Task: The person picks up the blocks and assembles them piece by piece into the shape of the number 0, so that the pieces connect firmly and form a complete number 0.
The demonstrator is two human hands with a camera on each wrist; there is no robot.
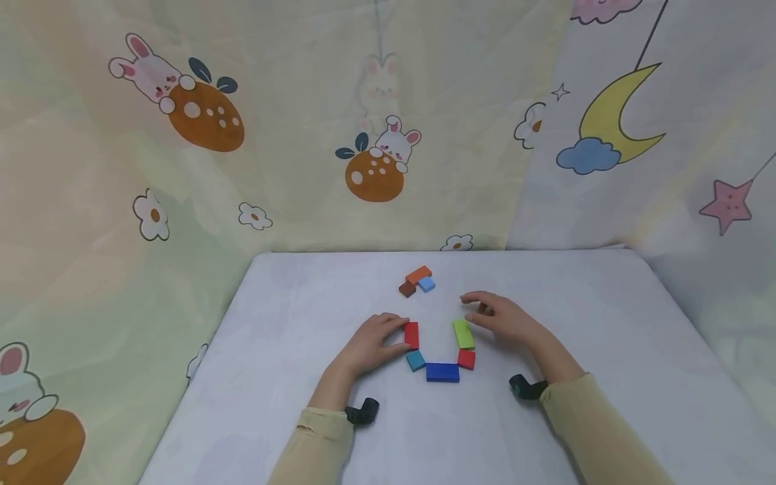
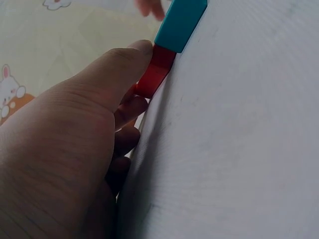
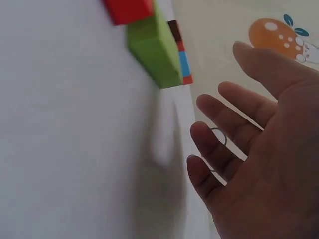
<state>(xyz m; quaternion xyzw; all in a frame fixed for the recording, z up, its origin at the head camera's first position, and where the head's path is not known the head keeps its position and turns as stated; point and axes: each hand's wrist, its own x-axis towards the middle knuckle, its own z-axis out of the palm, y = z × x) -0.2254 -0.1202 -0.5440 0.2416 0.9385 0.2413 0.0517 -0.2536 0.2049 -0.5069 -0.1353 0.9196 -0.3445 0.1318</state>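
The left hand (image 1: 368,345) is placed on the table (image 1: 291,316) with its fingers curled around the upright red block (image 1: 411,335); in the left wrist view the thumb (image 2: 114,67) is pressed against the block's near side. The right hand (image 1: 503,318) is held just above the table with its fingers loosely spread and nothing gripped; its fingertips are positioned just beside the far end of the green block (image 1: 463,333), and no contact can be confirmed.

The two blocks form the arms of a U-shaped row. A teal block (image 1: 415,360) is set at the near end of the red block, a dark blue block (image 1: 442,372) forms the base, and a small red block (image 1: 466,359) is set at the near end of the green block.

Farther back on the table, well apart from the hands, an orange block (image 1: 418,274), a brown block (image 1: 407,289) and a light blue block (image 1: 427,283) are grouped together, touching.
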